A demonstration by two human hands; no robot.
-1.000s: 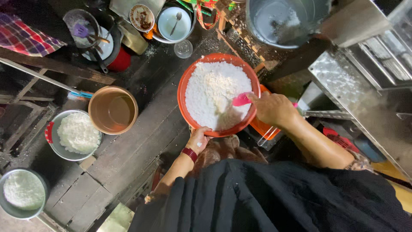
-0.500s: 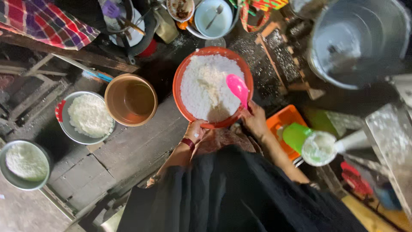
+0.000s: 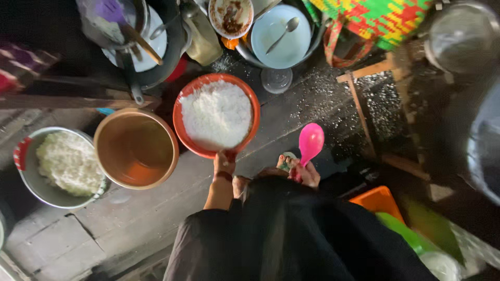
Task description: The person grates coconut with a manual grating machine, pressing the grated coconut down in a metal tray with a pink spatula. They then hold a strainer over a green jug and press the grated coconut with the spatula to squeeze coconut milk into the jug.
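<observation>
The fingers of the left hand [image 3: 224,162] are curled tight over the near rim of a round orange plastic bowl [image 3: 183,132] heaped with white cooked rice [image 3: 216,113], the thumb side pressed to the lip, with a dark red band at the wrist just behind it. The right hand [image 3: 304,173] is closed in a fist around the handle of a bright pink plastic rice paddle [image 3: 311,140], whose rounded blade points away from the person and hangs clear of the bowl, to its right, above the dark wooden plank floor [image 3: 104,229]. The orange bowl sits on that floor in the middle of the scene, directly ahead of the person's black-sleeved body. Just left of it, touching or nearly so, stands a round brown plastic basin [image 3: 136,149] with only a thin film inside, and further left is a grey metal bowl [image 3: 57,165] holding more white rice. Beyond the orange bowl, on the far side, a pale blue round plate [image 3: 284,44] carries a metal spoon [image 3: 284,32], with a small white bowl smeared brown [image 3: 230,16] beside it on the left and a clear glass lid [image 3: 276,80] just nearer. At the far left a dark pan [image 3: 156,57] holds a white plate and a wooden-handled tool. At the far right lies a woven basket in green, yellow and red [image 3: 375,18]. Near the person's right side sit an orange plastic container [image 3: 377,200] and a green plastic one [image 3: 406,234].
</observation>
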